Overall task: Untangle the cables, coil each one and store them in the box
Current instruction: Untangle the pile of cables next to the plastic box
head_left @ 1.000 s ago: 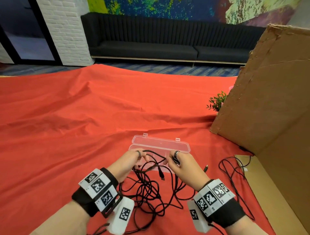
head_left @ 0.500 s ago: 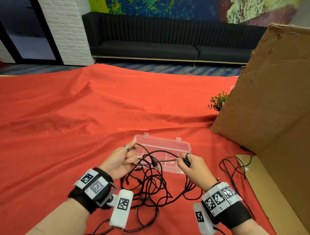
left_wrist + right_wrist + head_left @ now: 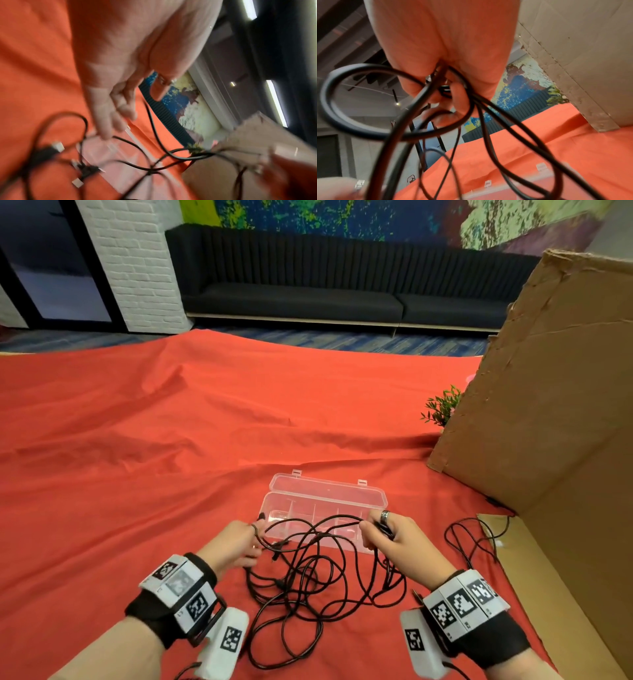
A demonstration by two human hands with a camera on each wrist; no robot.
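Note:
A tangle of black cables [image 3: 310, 580] lies on the red cloth just in front of an open clear plastic box [image 3: 329, 486] with dividers. My left hand [image 3: 257, 537] pinches a strand at the tangle's left side; the left wrist view is blurred, with curled fingers [image 3: 120, 115] above loose strands [image 3: 159, 143] and connector plugs. My right hand [image 3: 375, 530] grips several strands at the box's front right corner. In the right wrist view its fingers [image 3: 443, 97] close round a bunch of loops [image 3: 488, 121]. A strand stretches between both hands over the box.
A large cardboard sheet [image 3: 548, 405] leans at the right, with a small green plant [image 3: 442, 407] behind its edge. Another black cable [image 3: 472, 539] lies loose beside the cardboard. The red cloth [image 3: 171, 457] is wrinkled, and a dark sofa stands beyond it.
Both hands have moved apart, the left one leftward and the right one rightward, drawing strands out across the front of the box. The tangle has spread wider on the cloth.

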